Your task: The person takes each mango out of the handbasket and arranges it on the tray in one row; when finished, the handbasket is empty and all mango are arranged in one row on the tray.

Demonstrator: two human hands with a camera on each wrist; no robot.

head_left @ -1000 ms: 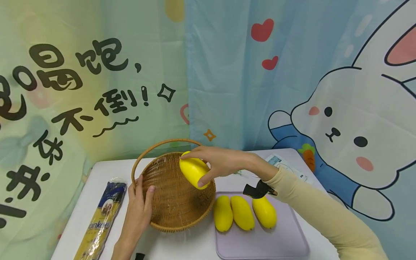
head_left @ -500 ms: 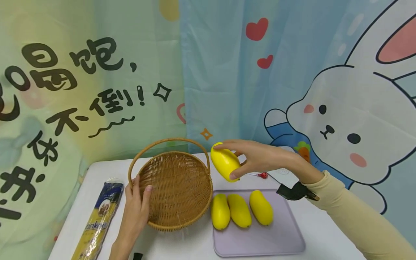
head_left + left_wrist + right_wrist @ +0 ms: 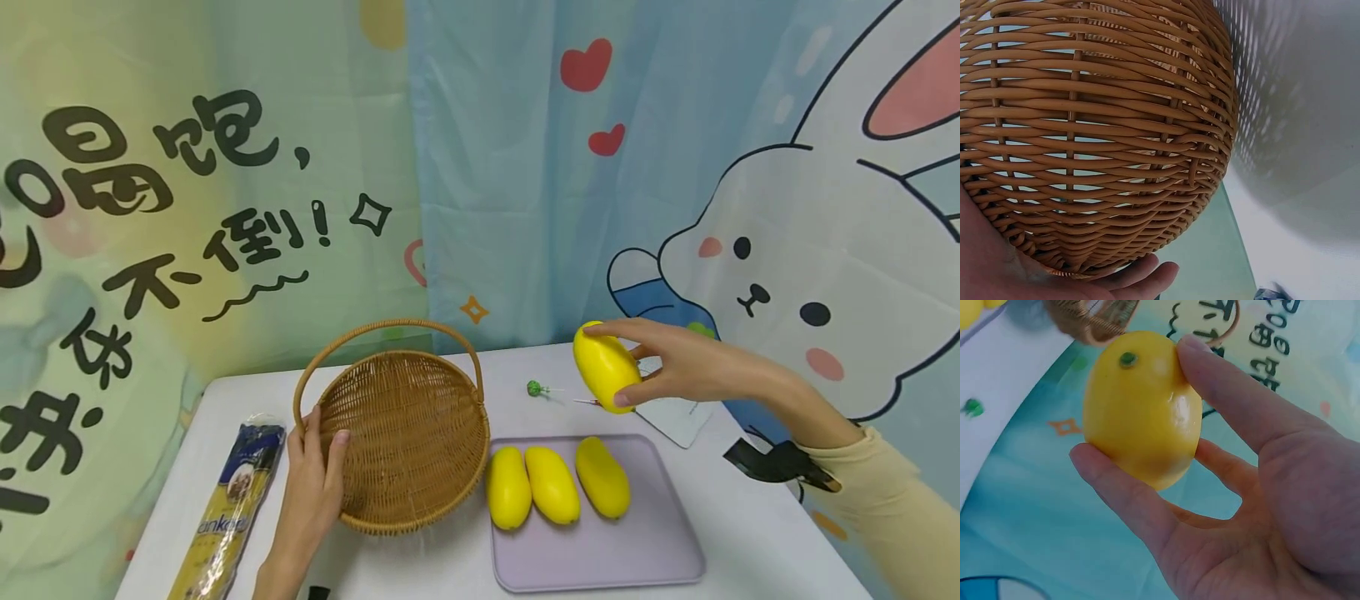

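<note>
My right hand (image 3: 686, 362) pinches a yellow mango (image 3: 603, 367) between thumb and fingers, raised beyond the far right part of the tray. In the right wrist view, the mango (image 3: 1141, 412) shows a small green stem end toward the camera. A brown wicker basket (image 3: 408, 446) with an arched handle stands at the middle left, its opening facing me and nothing visible inside. At its left rim my left hand (image 3: 311, 492) grips the wickerwork. More yellow mangoes (image 3: 551, 486) lie side by side on the lilac tray (image 3: 600, 562), right of the basket.
A yellow and blue plastic packet (image 3: 228, 508) lies at the table's left. Behind the tray are a small green round item (image 3: 534, 388) on a thin stick and a pale flat packet (image 3: 678, 421). A printed curtain (image 3: 487, 208) hangs behind the table.
My right hand has carried the mango rightward from over the basket to beyond the tray. My left hand stays on the basket rim; the mangoes on the tray have not moved.
</note>
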